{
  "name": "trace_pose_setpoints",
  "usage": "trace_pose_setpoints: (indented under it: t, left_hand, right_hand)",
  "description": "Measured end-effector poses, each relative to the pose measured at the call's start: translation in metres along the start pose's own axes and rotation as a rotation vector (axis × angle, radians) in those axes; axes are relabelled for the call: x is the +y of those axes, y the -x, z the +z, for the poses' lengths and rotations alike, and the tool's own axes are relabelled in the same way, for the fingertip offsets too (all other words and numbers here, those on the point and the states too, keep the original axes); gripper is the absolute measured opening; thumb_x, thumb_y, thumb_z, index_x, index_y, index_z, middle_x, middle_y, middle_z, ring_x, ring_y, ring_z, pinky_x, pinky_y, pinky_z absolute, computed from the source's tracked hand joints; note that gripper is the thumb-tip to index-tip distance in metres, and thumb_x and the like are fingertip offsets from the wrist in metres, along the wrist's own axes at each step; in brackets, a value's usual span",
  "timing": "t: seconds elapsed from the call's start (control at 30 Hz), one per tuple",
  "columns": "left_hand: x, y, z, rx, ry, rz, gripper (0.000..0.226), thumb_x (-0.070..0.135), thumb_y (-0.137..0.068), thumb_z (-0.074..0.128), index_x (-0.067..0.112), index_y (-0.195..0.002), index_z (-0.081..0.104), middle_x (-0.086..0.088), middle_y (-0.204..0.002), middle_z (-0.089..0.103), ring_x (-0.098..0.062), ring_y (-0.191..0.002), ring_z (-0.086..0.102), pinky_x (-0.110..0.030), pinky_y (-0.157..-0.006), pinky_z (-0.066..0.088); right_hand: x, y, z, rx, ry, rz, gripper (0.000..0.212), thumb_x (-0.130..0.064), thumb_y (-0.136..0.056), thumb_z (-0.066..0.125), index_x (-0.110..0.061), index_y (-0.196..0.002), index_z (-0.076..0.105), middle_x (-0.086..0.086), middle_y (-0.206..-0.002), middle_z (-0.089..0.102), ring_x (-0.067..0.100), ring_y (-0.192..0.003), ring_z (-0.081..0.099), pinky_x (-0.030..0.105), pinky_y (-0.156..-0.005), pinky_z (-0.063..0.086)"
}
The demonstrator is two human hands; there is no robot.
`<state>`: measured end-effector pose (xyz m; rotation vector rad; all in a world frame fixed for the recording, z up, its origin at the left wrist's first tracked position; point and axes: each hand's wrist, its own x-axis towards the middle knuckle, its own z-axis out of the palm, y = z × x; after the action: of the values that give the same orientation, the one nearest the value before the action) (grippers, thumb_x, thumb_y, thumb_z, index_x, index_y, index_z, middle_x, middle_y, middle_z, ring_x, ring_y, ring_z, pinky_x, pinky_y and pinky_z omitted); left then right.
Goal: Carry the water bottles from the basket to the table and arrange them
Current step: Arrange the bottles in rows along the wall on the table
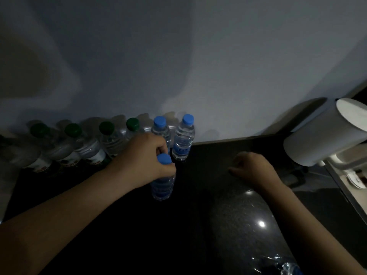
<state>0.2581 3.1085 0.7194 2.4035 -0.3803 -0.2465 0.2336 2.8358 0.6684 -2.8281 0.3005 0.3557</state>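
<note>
On the dark, speckled table, in front of the row along the wall, my left hand grips a blue-capped bottle just under its cap, fingers and thumb curled round the neck. The bottle stands upright; I cannot tell whether its base touches the tabletop. Just behind my knuckles stands a second blue-capped bottle, partly hidden by the hand, and right beside it, on its right, a third blue-capped bottle with a blue label, at the right end of the row. To the left of these, the green-capped bottles stand side by side against the grey wall, running off into the dim left edge.

My right hand is well apart from the bottles, low over the table, its fingers loosely curled and holding nothing. Beyond it, at the right edge, stands a white jug. Near the bottom right corner some crinkled clear plastic with a bit of blue shows, too dim to make out.
</note>
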Motion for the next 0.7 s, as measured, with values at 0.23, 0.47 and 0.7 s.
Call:
trace_pose_setpoints:
  t: [0.23, 0.47, 0.7]
  left_hand:
    - [0.037, -0.034, 0.022, -0.035, -0.039, 0.01, 0.025, 0.024, -0.061, 0.081, 0.011, -0.066, 0.061, -0.002, -0.058, 0.059, -0.013, -0.054, 0.054, -0.025, -0.05, 0.04]
    - [0.065, -0.076, 0.043, -0.025, -0.146, 0.073, 0.025, 0.028, -0.059, 0.08, 0.011, -0.071, 0.066, 0.0, -0.068, 0.063, -0.015, -0.066, 0.06, -0.031, -0.06, 0.049]
    - [0.078, -0.109, 0.05, -0.156, -0.267, 0.226, 0.024, 0.023, -0.065, 0.078, 0.016, -0.085, 0.068, 0.002, -0.089, 0.064, -0.017, -0.083, 0.06, -0.032, -0.071, 0.05]
  right_hand:
    - [0.04, 0.052, 0.026, -0.02, -0.139, 0.093, 0.028, -0.036, -0.084, 0.066, -0.021, -0.108, 0.062, -0.003, -0.1, 0.066, 0.009, -0.086, 0.061, 0.028, -0.076, 0.054]
    - [0.057, 0.065, 0.035, 0.022, -0.24, 0.152, 0.028, -0.035, -0.083, 0.067, -0.021, -0.107, 0.063, -0.004, -0.096, 0.068, 0.011, -0.085, 0.064, 0.034, -0.076, 0.056]
    - [0.066, 0.06, 0.035, 0.038, -0.293, 0.18, 0.023, -0.033, -0.084, 0.065, -0.023, -0.105, 0.063, -0.005, -0.096, 0.067, 0.009, -0.086, 0.063, 0.033, -0.077, 0.056]
